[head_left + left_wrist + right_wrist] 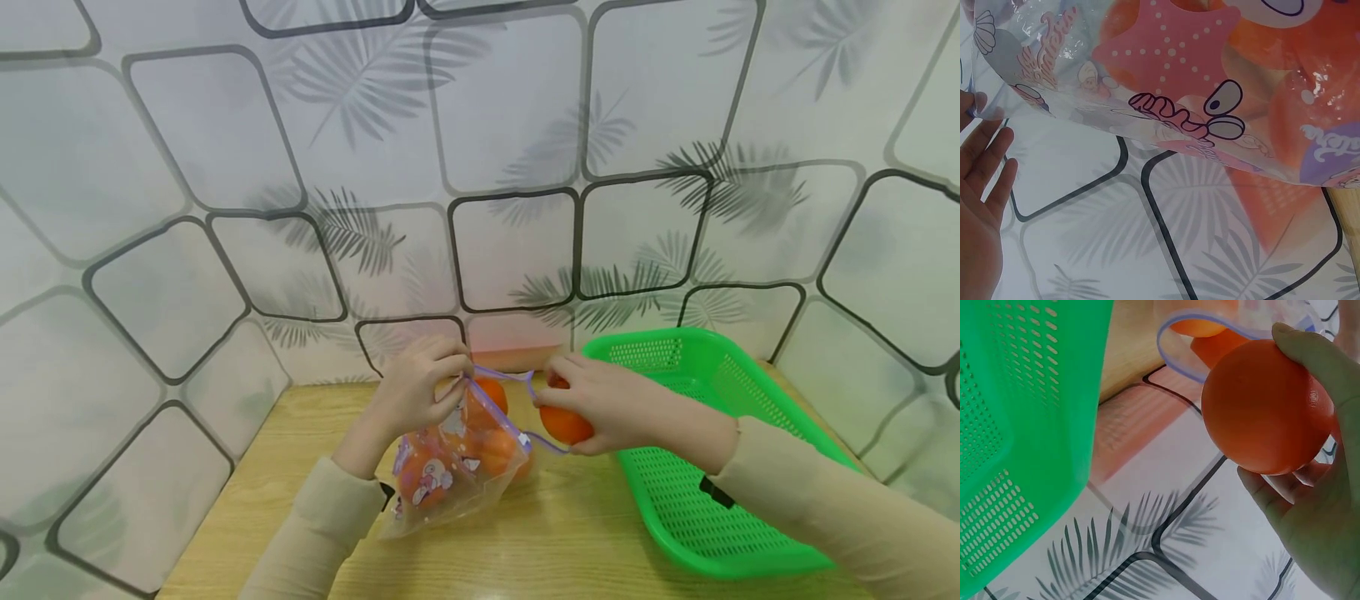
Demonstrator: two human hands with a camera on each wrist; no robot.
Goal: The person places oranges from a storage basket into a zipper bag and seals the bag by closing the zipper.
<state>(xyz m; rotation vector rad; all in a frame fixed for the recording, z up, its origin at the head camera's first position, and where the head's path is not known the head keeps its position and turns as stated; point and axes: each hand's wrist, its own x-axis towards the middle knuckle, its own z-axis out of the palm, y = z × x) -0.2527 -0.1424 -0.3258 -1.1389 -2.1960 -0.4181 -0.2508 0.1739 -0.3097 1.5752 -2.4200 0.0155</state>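
Observation:
A clear zip bag [468, 504] with cartoon prints and a purple-edged mouth stands on the table, several orange-coloured fruits inside it. My left hand [423, 387] pinches the bag's upper rim at the left. At the right side of the open mouth, my right hand [611, 404] grips an orange [1266, 406], thumb on one side and fingers on the other. In the right wrist view the purple rim [1161, 347] loops right beside that orange. The left wrist view shows the printed bag side [1169, 53] close up, the left fingers at its edge.
A green perforated plastic basket [652, 508] stands on the wooden table [585, 546] at the right, beneath the right forearm. Behind the table rises a patterned wall covering [517, 250], with a pinkish patch [517, 360] low on it.

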